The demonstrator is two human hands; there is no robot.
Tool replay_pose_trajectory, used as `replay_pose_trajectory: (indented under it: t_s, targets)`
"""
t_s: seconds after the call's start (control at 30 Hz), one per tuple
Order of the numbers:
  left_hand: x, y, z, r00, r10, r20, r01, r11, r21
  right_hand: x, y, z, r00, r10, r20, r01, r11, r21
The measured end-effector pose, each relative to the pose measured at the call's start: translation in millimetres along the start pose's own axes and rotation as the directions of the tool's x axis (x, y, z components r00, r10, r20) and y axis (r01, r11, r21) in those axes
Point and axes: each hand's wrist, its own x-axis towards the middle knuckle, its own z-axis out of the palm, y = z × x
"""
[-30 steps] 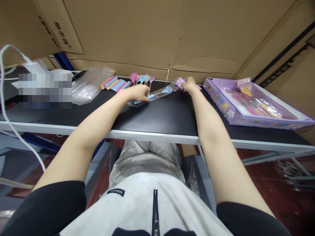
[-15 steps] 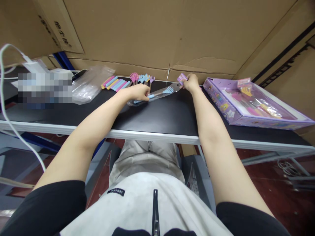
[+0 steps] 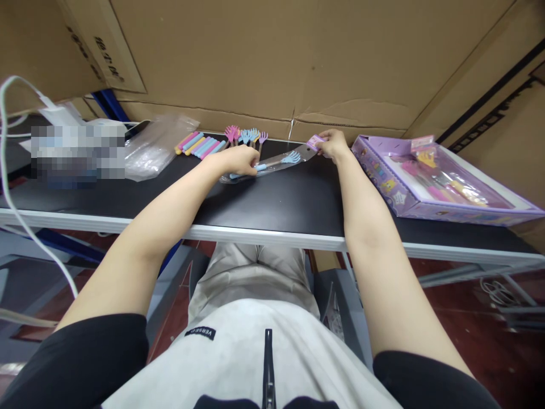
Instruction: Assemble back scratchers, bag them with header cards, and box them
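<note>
A clear plastic sleeve [image 3: 276,162] lies on the black table [image 3: 272,201] with a blue hand-shaped toy stick [image 3: 286,158] inside it. My left hand [image 3: 240,160] is closed over the sleeve's near end and presses it onto the table. My right hand [image 3: 332,144] pinches a small pink and purple card [image 3: 315,142] at the sleeve's far end. Behind my left hand lies a row of several pastel hand-shaped sticks [image 3: 221,142] in pink, blue, yellow and purple.
A purple window box [image 3: 430,179] with packed toys stands at the right. A heap of clear bags [image 3: 157,145] lies at the left, next to a white cable [image 3: 17,170]. Cardboard sheets [image 3: 272,62] wall off the table's back. My lap sits below the table's front edge.
My right hand has shifted slightly right along the back edge with the pink card. The left hand and the sleeve have stayed put.
</note>
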Motion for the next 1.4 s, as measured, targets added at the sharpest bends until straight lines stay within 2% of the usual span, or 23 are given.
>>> replay_pose_trajectory:
  t_s: [0.2,0.33,0.5,0.6,0.73,0.9,1.07,1.23,1.4]
  targets:
    - [-5,11,-8,0.998,-0.055,0.031,0.052,0.995,0.081,-19,-17,-11,0.985,0.141,0.100,-0.150,0.985,0.087]
    - [3,34,-22,0.997,-0.073,0.017,0.072,0.994,0.080,-25,-26,-14,0.976,0.186,0.112,-0.197,0.975,0.102]
    - [45,84,-29,0.993,-0.041,-0.113,0.025,0.990,-0.138,-17,-26,-16,0.977,0.192,0.092,-0.195,0.980,0.034]
    - [76,115,-20,0.979,-0.139,-0.147,0.088,0.947,-0.309,-14,-23,-15,0.982,0.174,0.078,-0.178,0.983,0.037]
    - [103,142,-4,0.958,-0.270,-0.093,0.200,0.867,-0.456,-12,-15,-10,0.989,0.144,0.043,-0.148,0.985,0.091]
    - [116,142,14,0.926,-0.362,-0.106,0.260,0.817,-0.515,-4,-4,-5,0.994,0.110,0.021,-0.112,0.979,0.168]
    - [121,130,28,0.907,-0.375,-0.192,0.239,0.834,-0.498,-1,-2,-1,0.998,0.058,0.028,-0.063,0.971,0.229]
    - [118,125,32,0.903,-0.362,-0.232,0.206,0.838,-0.505,-10,-6,-1,0.999,0.026,0.044,-0.037,0.961,0.274]
    - [112,125,30,0.907,-0.346,-0.240,0.178,0.831,-0.526,-22,-13,-5,0.993,0.072,0.094,-0.096,0.955,0.282]
